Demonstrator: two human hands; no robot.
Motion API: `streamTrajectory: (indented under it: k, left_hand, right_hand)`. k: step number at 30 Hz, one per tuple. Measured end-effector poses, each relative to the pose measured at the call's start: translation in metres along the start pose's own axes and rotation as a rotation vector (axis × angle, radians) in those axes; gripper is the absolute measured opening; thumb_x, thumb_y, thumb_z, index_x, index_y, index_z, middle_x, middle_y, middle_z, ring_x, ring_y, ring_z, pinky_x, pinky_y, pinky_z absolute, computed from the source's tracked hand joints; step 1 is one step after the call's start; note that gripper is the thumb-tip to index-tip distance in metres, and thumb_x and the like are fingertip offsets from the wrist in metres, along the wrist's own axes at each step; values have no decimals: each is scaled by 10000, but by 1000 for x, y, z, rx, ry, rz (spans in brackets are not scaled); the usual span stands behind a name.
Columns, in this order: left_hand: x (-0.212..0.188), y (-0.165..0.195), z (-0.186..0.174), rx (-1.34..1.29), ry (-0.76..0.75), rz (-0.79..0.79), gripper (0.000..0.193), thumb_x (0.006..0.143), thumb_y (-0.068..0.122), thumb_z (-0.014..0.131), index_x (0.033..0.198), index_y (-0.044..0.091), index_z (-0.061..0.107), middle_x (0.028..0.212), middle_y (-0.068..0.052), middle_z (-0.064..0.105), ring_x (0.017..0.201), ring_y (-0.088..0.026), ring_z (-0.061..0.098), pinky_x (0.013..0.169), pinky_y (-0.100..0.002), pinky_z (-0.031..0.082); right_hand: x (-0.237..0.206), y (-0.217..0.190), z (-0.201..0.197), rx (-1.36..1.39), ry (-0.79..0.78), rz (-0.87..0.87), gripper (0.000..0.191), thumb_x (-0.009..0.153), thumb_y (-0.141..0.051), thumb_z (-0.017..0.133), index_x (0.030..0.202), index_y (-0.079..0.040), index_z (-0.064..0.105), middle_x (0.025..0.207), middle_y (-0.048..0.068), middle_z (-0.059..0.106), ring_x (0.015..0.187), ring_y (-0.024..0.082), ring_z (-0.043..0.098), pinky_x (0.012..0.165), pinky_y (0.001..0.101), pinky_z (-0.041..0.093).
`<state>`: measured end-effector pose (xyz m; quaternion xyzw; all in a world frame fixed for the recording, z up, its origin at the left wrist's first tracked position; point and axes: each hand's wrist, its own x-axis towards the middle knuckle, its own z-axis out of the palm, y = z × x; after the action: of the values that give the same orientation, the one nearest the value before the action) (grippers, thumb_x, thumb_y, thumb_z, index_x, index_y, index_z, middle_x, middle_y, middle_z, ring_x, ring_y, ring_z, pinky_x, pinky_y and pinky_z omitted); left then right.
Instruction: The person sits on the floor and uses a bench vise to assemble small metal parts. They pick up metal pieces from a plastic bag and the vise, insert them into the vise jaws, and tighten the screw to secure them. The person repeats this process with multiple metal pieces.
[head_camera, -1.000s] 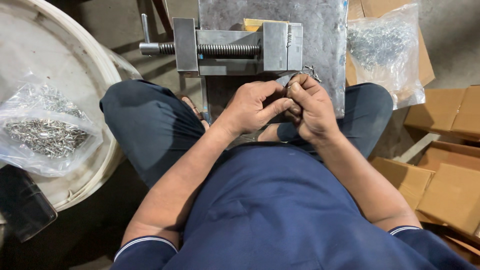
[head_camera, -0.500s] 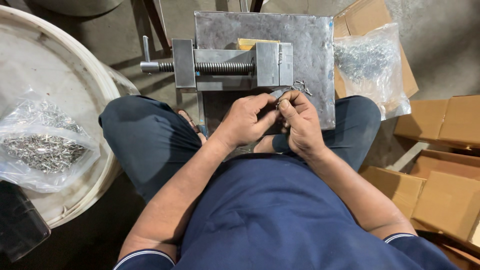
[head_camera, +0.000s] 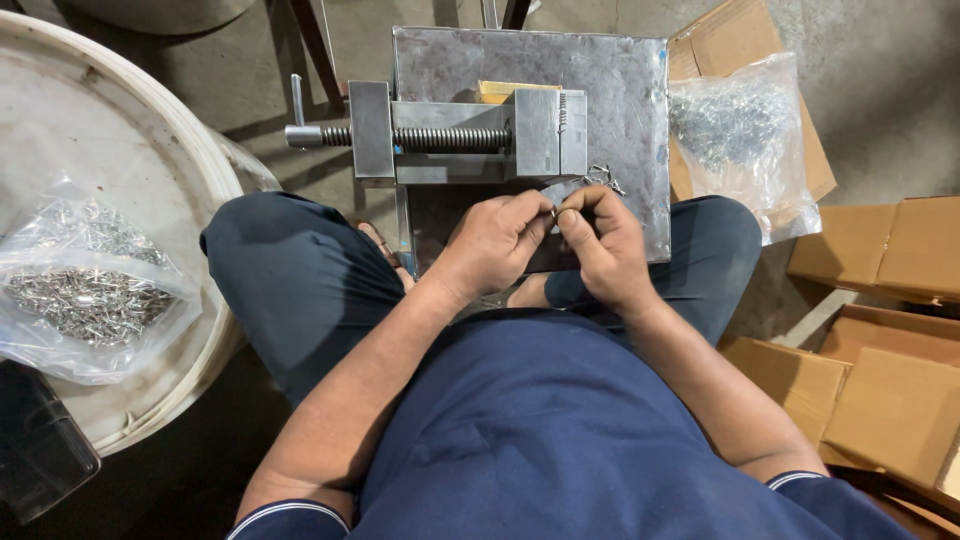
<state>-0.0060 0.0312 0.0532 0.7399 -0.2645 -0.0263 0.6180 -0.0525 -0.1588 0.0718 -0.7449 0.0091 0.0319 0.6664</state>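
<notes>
i see a vise (head_camera: 455, 140) of dull grey metal with a rough threaded screw, on a scratched, matt steel plate (head_camera: 620, 100). the small wire piece (head_camera: 560, 212) between my fingers is shiny metal. two bags (head_camera: 85, 285) are thin glossy clear plastic with bright metal parts inside. the boxes (head_camera: 880, 390) are matt brown cardboard.

Saw a big white round tub (head_camera: 110, 180) at the left, with a clear bag of shiny metal bits (head_camera: 85, 290) lying on it. Spotted a dark flat thing (head_camera: 35, 450) below it, near the corner. Found another clear bag of metal bits (head_camera: 735, 135) at the right, leaning on brown cardboard. Noticed more brown boxes (head_camera: 880, 330) stacked further right, on the grey floor (head_camera: 880, 90).
</notes>
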Motion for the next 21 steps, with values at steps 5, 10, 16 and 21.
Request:
streamTrajectory:
  k: [5, 10, 16, 21]
  left_hand:
    - [0, -1, 1, 98, -33, 43, 119, 908, 73, 652, 1022, 45, 629, 884, -193, 681, 844, -418, 665, 688, -472, 523]
    - [-1, 4, 2, 122, 27, 83, 109, 914, 87, 669, 1007, 47, 630, 846, -192, 665, 809, -419, 656, 676, -482, 517]
    - [-3, 2, 0, 165, -12, 93, 126, 860, 71, 662, 980, 50, 632, 837, -181, 662, 803, -414, 658, 677, -481, 518]
    - [-4, 1, 1, 188, -18, 93, 89, 898, 93, 664, 978, 60, 647, 859, -155, 681, 843, -397, 676, 713, -467, 528]
  right_hand:
    - [10, -32, -11, -506, -105, -200, 221, 950, -141, 767, 1117, -15, 693, 917, 44, 681, 769, 136, 665, 690, 270, 537]
    - [11, -54, -7, -692, -60, -280, 116, 938, -109, 772, 1024, -38, 742, 925, 85, 729, 787, 200, 715, 679, 301, 532]
    - [18, -63, -13, -712, -176, -217, 133, 904, -129, 780, 986, -38, 726, 883, 86, 717, 753, 200, 712, 672, 307, 536]
    - [21, -59, -17, -658, -196, -117, 116, 911, -122, 776, 966, -41, 714, 830, 72, 715, 722, 160, 698, 664, 290, 538]
